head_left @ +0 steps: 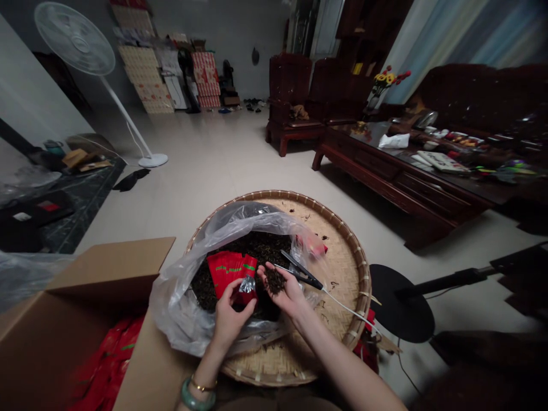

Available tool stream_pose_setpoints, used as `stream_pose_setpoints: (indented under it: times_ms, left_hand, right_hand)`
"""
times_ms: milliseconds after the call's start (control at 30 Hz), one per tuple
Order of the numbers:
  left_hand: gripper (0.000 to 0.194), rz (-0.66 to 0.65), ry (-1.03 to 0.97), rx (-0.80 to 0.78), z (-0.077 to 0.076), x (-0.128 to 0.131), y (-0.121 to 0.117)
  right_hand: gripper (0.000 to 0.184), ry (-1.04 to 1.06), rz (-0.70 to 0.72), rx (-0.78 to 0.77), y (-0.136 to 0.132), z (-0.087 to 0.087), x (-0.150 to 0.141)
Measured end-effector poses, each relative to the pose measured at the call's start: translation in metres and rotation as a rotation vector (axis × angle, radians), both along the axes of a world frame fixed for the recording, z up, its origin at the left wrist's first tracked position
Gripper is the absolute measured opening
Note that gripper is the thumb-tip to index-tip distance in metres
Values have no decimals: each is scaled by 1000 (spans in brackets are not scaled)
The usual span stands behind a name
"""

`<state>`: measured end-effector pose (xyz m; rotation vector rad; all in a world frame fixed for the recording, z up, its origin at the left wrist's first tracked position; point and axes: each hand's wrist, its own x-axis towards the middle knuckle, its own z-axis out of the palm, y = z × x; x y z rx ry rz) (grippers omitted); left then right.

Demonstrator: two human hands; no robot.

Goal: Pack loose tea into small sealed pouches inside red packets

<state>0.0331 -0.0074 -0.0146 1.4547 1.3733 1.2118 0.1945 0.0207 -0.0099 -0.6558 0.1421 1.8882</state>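
My left hand [233, 311] grips a red tea packet [245, 291] by its sides, its silvery mouth spread apart. Beside it my right hand [286, 294] is cupped, palm up, around a small heap of dark tea leaves [274, 281]. Several flat red packets [226, 268] lie fanned on the loose tea [203, 288] inside a clear plastic bag [171, 308]. Just behind the right hand rests a black heat-sealing clamp [306, 277] with a white cord. Bag and clamp sit on a round woven bamboo tray [342, 245].
An open cardboard box [141, 354] with red packets [117, 354] stands at the left. A black round stand base [402, 302] is right of the tray. Farther off are a white fan [154, 160], a wooden coffee table [385, 165] and wooden chairs [289, 85].
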Motion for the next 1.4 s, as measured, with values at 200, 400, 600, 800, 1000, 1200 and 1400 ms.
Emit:
stream_pose_setpoints:
  times_ms: [200,400,600,800,1000,1200,1400]
  left_hand:
    - [42,-38,149,68,-1,4,2]
    - [39,-73,341,185,7,17,8]
    - [38,-109,408,179,10,28,11]
    - [39,-97,430,163,9,29,14]
    - [40,-104,388,138,5,28,14]
    - [44,-84,345,78,-8,27,13]
    - [44,-84,319,85,-15,23,12]
  right_hand:
    - [13,-43,-79,43,0,12,7]
    - [19,-177,-209,168,1,41,11]
    - [28,-304,-257,310,-5,65,3]
    - [39,-434,-230,392,-12,65,-2]
    - [41,-610,-189,482,-13,54,-2]
    - [49,-1003,32,623,-13,42,3]
    - [57,-1486,167,878,-18,32,12]
